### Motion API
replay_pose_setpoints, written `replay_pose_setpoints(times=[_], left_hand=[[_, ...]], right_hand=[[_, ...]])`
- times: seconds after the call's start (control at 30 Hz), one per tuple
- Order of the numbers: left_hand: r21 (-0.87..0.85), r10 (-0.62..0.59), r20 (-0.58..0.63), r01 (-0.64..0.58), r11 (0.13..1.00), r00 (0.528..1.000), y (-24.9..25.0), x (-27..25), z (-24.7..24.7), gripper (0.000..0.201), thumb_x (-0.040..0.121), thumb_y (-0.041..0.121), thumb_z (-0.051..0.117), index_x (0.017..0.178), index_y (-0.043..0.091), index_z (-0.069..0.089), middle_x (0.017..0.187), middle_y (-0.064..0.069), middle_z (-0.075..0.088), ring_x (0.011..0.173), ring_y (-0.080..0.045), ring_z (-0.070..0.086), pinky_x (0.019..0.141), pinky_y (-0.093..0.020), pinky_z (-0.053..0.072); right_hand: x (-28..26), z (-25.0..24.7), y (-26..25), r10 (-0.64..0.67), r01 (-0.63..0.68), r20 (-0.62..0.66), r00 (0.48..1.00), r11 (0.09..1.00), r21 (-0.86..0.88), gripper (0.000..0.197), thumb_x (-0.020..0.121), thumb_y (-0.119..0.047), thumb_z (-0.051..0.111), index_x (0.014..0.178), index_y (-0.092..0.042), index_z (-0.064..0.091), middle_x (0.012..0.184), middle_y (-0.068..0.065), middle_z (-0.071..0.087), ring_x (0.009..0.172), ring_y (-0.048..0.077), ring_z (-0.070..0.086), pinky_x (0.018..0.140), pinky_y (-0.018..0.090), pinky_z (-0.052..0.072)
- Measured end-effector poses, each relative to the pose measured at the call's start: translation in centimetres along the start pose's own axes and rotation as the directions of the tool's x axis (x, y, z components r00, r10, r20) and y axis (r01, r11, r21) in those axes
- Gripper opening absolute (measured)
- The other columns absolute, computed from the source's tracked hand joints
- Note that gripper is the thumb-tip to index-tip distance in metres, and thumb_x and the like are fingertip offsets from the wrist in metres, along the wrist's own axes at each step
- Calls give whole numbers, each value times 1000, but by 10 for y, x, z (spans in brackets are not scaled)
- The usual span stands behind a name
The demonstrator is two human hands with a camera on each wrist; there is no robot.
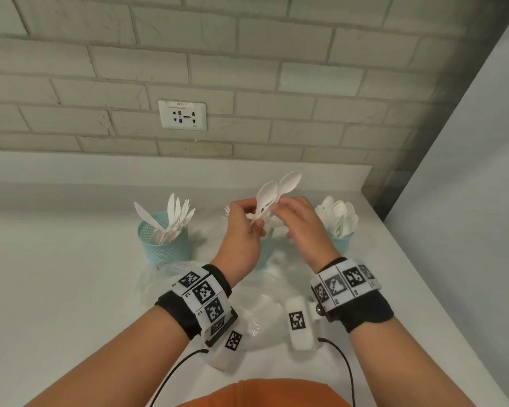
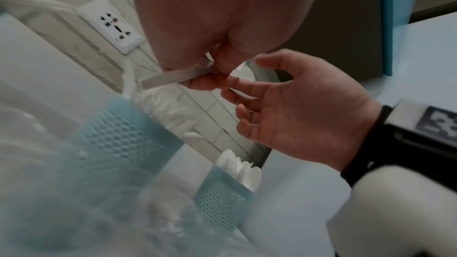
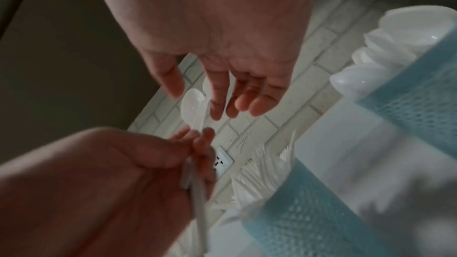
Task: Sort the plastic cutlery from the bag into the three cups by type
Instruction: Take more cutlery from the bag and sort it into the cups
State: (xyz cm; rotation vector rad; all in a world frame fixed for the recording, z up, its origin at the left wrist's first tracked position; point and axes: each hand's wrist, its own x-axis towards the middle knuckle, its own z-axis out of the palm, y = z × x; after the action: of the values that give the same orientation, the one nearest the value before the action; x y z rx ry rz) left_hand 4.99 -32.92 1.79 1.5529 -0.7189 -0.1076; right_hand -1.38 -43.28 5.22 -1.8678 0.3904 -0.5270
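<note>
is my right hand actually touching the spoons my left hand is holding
Apart. The right wrist view shows the right hand's fingertips open, with a gap to the spoons pinched by the left hand.

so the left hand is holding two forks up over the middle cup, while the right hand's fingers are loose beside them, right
Not quite: they are spoons, not forks. The head view shows two white spoons with rounded bowls, their handles pinched in the left hand above the middle cup. The rest holds: the right wrist view shows the right hand with relaxed fingers beside them, gripping nothing.
</note>
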Motion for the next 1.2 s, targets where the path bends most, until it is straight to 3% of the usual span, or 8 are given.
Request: replay_pose_setpoints(times=[0.13,0.27,0.33,0.43,0.57,0.9,1.07,1.2], left_hand=[[95,100,109,-110,989,989,9,6,37,43,88,-14,40,125,7,38,117,-10,34,98,-27,51,74,-14,50],[168,29,262,-75,983,965,13,11,66,54,87,-11,41,134,13,36,115,-6,33,96,-12,50,76,-8,45],[309,-25,346,-89,947,938,13,15,78,55,88,-3,49,138,15,33,120,-7,36,98,-6,46,81,-11,40],[574,-124,415,-154,804,901,7,20,95,54,88,14,55,138,13,35,131,-10,36,120,-22,40,101,-33,39],[778,-159,448,-297,554,880,-3,23,109,49,90,36,53,132,15,43,130,-10,36,122,-27,34,98,-40,42],[788,-53,366,-279,549,929,-22,39,126,27,94,21,47,118,8,52,121,-13,43,112,-29,42,87,-40,49],[801,-30,389,-322,504,921,-24,40,125,34,95,31,49,119,7,52,121,-13,44,113,-29,41,89,-36,46],[805,-57,361,-280,523,931,-21,40,123,36,94,33,50,119,8,54,122,-13,45,115,-29,39,90,-36,46]], right_hand=[[0,-23,6,-31,31,-57,998,1000,3,22,91,-25,60,98,-4,63,84,5,61,60,-5,56,58,11,43],[2,-55,20,24,-28,-109,994,999,-39,13,95,-17,53,94,-6,59,71,3,58,45,-3,51,46,10,40],[6,-74,29,75,-88,-165,983,993,-73,14,96,-19,52,92,-7,58,64,3,55,48,5,52,48,15,44],[14,-97,43,130,-157,-303,944,985,-67,15,95,-20,53,93,-6,58,63,4,58,54,15,56,57,30,52],[17,-109,50,75,-120,-437,896,990,-78,17,94,-17,53,81,-7,58,63,8,59,53,17,58,64,39,58],[24,-107,62,77,-134,-418,905,985,-107,17,96,-23,51,91,-7,51,77,12,65,63,17,63,53,13,48],[24,-101,76,116,-226,-239,964,830,-510,19,92,-28,57,88,-9,59,79,4,60,75,21,57,55,21,36],[17,-104,73,82,-204,-293,953,886,-416,26,81,-14,69,105,-10,61,98,5,59,83,13,52,63,14,35]])
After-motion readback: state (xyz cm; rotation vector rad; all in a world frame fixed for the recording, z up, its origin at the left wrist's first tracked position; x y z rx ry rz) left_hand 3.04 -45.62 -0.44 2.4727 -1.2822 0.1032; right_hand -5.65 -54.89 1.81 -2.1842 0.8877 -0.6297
